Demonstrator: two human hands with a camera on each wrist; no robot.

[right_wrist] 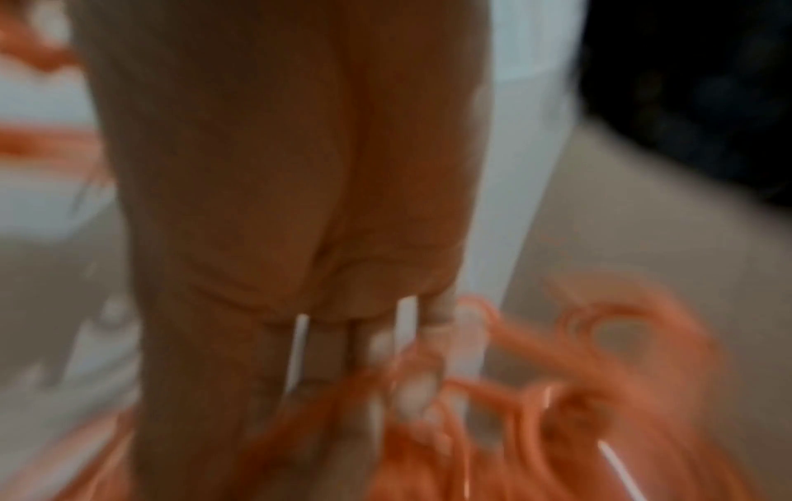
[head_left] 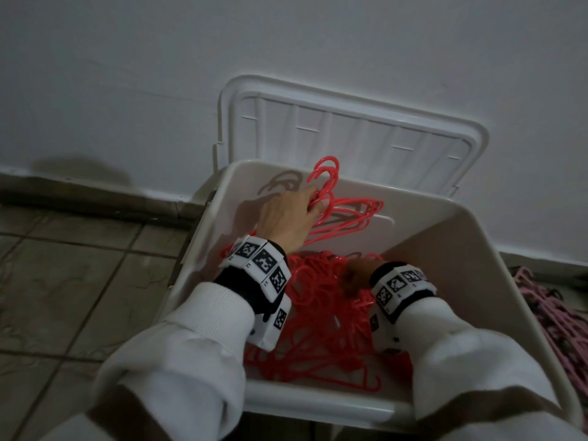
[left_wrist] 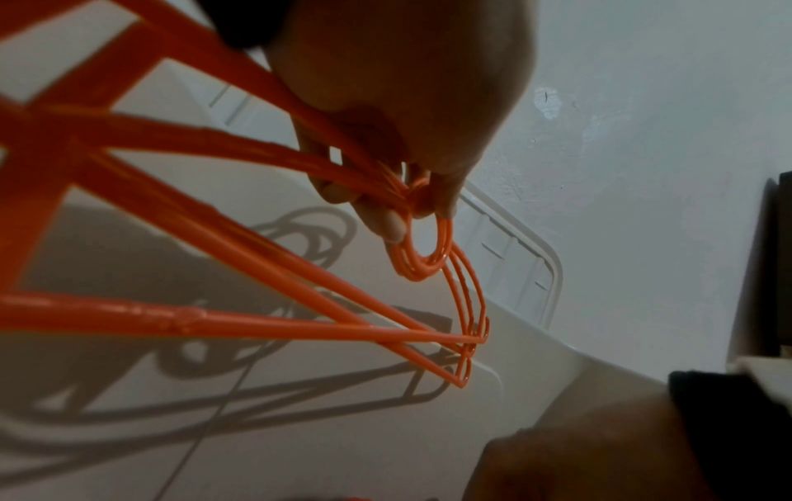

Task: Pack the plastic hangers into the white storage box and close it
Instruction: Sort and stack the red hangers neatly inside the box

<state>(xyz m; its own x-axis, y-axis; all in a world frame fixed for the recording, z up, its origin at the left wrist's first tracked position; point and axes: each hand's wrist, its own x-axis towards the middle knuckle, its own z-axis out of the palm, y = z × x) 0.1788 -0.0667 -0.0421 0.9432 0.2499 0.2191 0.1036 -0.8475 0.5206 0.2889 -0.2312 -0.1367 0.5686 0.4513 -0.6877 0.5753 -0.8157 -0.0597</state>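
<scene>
The white storage box (head_left: 496,249) stands open on the floor, its lid (head_left: 350,132) leaning back against the wall. A pile of red hangers (head_left: 321,316) fills the bottom. My left hand (head_left: 286,214) pinches the necks of a small bunch of red hangers (head_left: 346,214) near the far wall of the box, hooks up; the left wrist view shows fingers curled round the hanger necks (left_wrist: 411,193). My right hand (head_left: 356,278) reaches down into the pile, its fingers (right_wrist: 411,393) among the strands in a blurred right wrist view; its grip is unclear.
A heap of pink hangers (head_left: 553,313) lies on the floor to the right of the box. Grey floor tiles (head_left: 79,281) spread to the left, and the white wall (head_left: 286,43) rises just behind the lid.
</scene>
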